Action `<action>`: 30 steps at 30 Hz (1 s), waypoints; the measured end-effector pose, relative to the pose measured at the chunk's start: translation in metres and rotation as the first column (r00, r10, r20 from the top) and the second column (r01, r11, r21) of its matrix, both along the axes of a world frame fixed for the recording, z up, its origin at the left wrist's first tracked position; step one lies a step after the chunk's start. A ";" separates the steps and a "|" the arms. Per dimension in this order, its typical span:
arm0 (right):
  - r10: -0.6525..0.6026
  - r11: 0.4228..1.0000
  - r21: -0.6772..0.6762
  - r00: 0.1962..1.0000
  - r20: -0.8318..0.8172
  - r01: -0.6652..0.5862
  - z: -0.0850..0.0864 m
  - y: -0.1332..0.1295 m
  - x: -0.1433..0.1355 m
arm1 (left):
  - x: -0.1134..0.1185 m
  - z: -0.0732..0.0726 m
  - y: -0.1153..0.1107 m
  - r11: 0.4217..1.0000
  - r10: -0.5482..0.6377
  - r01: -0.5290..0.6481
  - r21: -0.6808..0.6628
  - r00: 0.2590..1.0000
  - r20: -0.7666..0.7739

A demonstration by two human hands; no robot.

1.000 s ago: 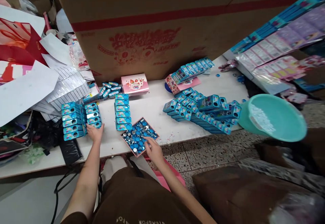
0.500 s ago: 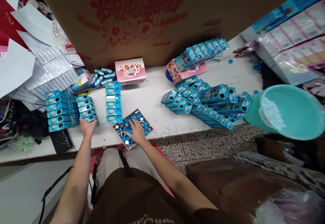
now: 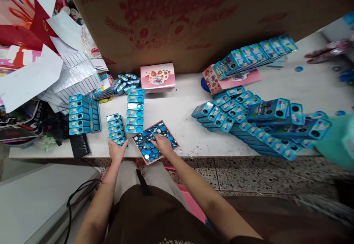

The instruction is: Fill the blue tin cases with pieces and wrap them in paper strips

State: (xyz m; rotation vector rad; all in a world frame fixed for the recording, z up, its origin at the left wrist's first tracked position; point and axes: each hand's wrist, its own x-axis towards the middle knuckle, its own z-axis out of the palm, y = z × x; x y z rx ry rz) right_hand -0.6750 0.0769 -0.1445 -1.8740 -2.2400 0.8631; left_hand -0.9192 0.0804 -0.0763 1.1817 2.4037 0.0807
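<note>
My left hand (image 3: 117, 150) is closed around the near end of a short row of blue printed boxes (image 3: 114, 127), thumb on the right side and fingers on the left. My right hand (image 3: 163, 145) reaches into a shallow pink-edged box lid (image 3: 137, 148) full of small round blue and silver caps (image 3: 149, 152). Its fingers are drawn together among the caps; whatever they pinch is hidden. Between the hands and slightly farther back lies another row of blue boxes (image 3: 135, 111). A larger block of the same boxes (image 3: 80, 114) stands to the left.
A pink strawberry-printed box (image 3: 157, 78) rests against a big cardboard carton (image 3: 171, 26). Stacked blue boxes (image 3: 238, 126) fill the right side, near a turquoise tub (image 3: 336, 140). A black pouch (image 3: 79, 146) lies at the table's left front edge, with white sheets (image 3: 35, 81) behind.
My left hand has slid the short row rightward, away from the larger block. My right hand's fingers, spread before, have drawn together in the caps. The view has turned slightly left.
</note>
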 end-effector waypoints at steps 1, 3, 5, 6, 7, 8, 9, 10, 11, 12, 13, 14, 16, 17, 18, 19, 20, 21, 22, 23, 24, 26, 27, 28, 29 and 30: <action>-0.032 0.999 -0.007 0.999 -0.008 0.032 0.002 0.000 0.002 | -0.002 0.000 0.000 1.000 -0.006 0.005 0.004 0.999 0.033; -0.097 0.995 -0.037 0.995 -0.006 0.096 0.009 0.000 0.005 | -0.008 0.001 -0.002 0.998 -0.029 0.024 0.065 0.997 0.069; -0.159 0.985 -0.074 0.987 0.001 0.158 0.015 0.000 0.009 | -0.014 0.006 -0.008 0.969 -0.085 0.077 0.234 0.996 0.026; -0.188 0.978 -0.090 0.982 0.001 0.187 0.018 -0.001 0.010 | -0.016 0.010 -0.011 0.933 -0.120 0.118 0.339 0.993 -0.015; -0.218 0.971 -0.104 0.976 -0.002 0.216 0.020 -0.001 0.012 | -0.016 0.014 -0.014 0.886 -0.161 0.167 0.433 0.986 -0.050; -0.251 0.961 -0.118 0.968 -0.006 0.249 0.022 -0.002 0.013 | -0.016 0.018 -0.017 0.835 -0.216 0.220 0.505 0.974 -0.067; -0.288 0.950 -0.132 0.957 -0.014 0.284 0.023 -0.003 0.014 | -0.014 0.022 -0.019 0.789 -0.288 0.274 0.551 0.956 -0.062; -0.326 0.936 -0.148 0.945 -0.026 0.319 0.024 -0.004 0.015 | -0.010 0.026 -0.020 0.753 -0.379 0.331 0.569 0.925 -0.036; -0.363 0.922 -0.161 0.931 -0.043 0.352 0.024 -0.005 0.015 | -0.003 0.029 -0.019 0.726 -0.482 0.392 0.565 0.876 0.012; -0.398 0.908 -0.171 0.916 -0.060 0.383 0.026 -0.007 0.015 | 0.005 0.031 -0.018 0.708 -0.581 0.453 0.542 0.810 0.082; -0.423 0.897 -0.175 0.902 -0.081 0.405 0.028 -0.009 0.014 | 0.015 0.032 -0.015 0.699 -0.654 0.503 0.508 0.737 0.170; -0.435 0.893 -0.173 0.894 -0.106 0.415 0.031 -0.010 0.013 | 0.026 0.031 -0.012 0.709 -0.681 0.524 0.471 0.682 0.267; -0.421 0.904 -0.151 0.894 -0.154 0.400 0.040 -0.014 0.007 | 0.048 0.027 -0.005 0.796 -0.604 0.461 0.394 0.649 0.462; -0.400 0.915 -0.139 0.899 -0.176 0.380 0.046 -0.016 0.004 | 0.059 0.024 -0.001 0.849 -0.529 0.390 0.357 0.645 0.552; -0.373 0.927 -0.129 0.907 -0.195 0.353 0.051 -0.018 -0.001 | 0.068 0.020 0.002 0.891 -0.454 0.320 0.323 0.625 0.635; -0.343 0.938 -0.122 0.916 -0.210 0.324 0.057 -0.020 -0.005 | 0.075 0.016 0.004 0.921 -0.389 0.264 0.287 0.586 0.711; -0.319 0.947 -0.118 0.923 -0.216 0.299 0.062 -0.022 -0.010 | 0.080 0.013 0.006 0.939 -0.341 0.233 0.252 0.535 0.773; -0.302 0.952 -0.120 0.928 -0.217 0.282 0.066 -0.024 -0.015 | 0.083 0.010 0.007 0.949 -0.307 0.223 0.224 0.485 0.818; -0.296 0.953 -0.129 0.930 -0.217 0.273 0.069 -0.026 -0.019 | 0.084 0.007 0.008 0.955 -0.281 0.219 0.200 0.452 0.847; -0.299 0.951 -0.144 0.929 -0.220 0.272 0.071 -0.027 -0.023 | 0.084 0.005 0.008 0.961 -0.256 0.211 0.178 0.438 0.862; -0.310 0.947 -0.163 0.922 -0.232 0.277 0.072 -0.028 -0.026 | 0.083 0.003 0.008 0.967 -0.233 0.200 0.159 0.439 0.868; -0.340 0.935 -0.211 0.889 -0.306 0.285 0.071 -0.027 -0.030 | 0.079 0.000 0.009 0.975 -0.203 0.176 0.137 0.448 0.871; -0.357 0.929 -0.239 0.859 -0.367 0.284 0.069 -0.026 -0.031 | 0.078 -0.002 0.010 0.978 -0.192 0.165 0.130 0.450 0.872; -0.380 0.920 -0.273 0.815 -0.438 0.282 0.068 -0.024 -0.032 | 0.076 -0.002 0.012 0.981 -0.175 0.150 0.119 0.450 0.876; -0.410 0.907 -0.316 0.758 -0.508 0.279 0.066 -0.023 -0.032 | 0.076 -0.003 0.014 0.985 -0.155 0.135 0.105 0.445 0.882; -0.446 0.890 -0.367 0.691 -0.569 0.272 0.064 -0.021 -0.031 | 0.075 -0.003 0.016 0.989 -0.131 0.119 0.087 0.436 0.890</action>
